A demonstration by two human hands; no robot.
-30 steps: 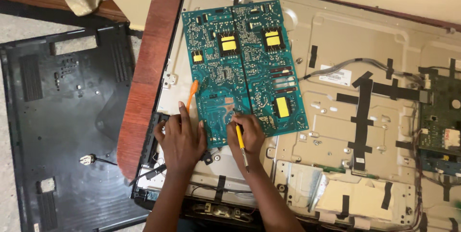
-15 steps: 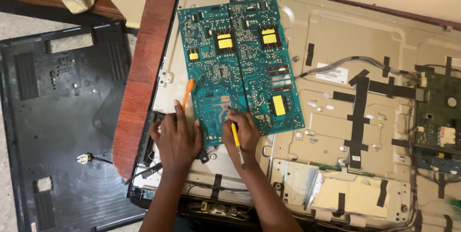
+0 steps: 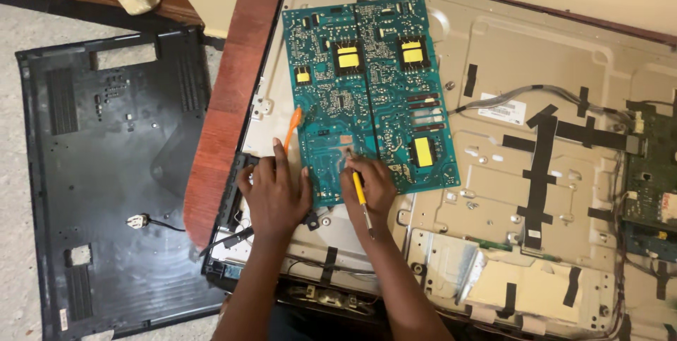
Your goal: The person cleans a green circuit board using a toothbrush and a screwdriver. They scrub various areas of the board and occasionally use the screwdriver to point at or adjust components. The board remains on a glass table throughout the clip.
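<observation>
Circuit board (image 3: 367, 94) unmoved since a second ago; my right hand (image 3: 370, 186) still grips the yellow tool (image 3: 360, 196) at its six o'clock edge, left hand (image 3: 275, 193) pinching an orange tool (image 3: 293, 124).

Your work surface is a reddish-brown wooden table (image 3: 227, 112) with a rounded edge. An opened flat-panel television chassis (image 3: 508, 52) lies face down directly on it, overhanging the near side. Beside the table, a speckled floor (image 3: 17, 193) carries the removed black plastic back cover (image 3: 106, 179), lying flat.
</observation>
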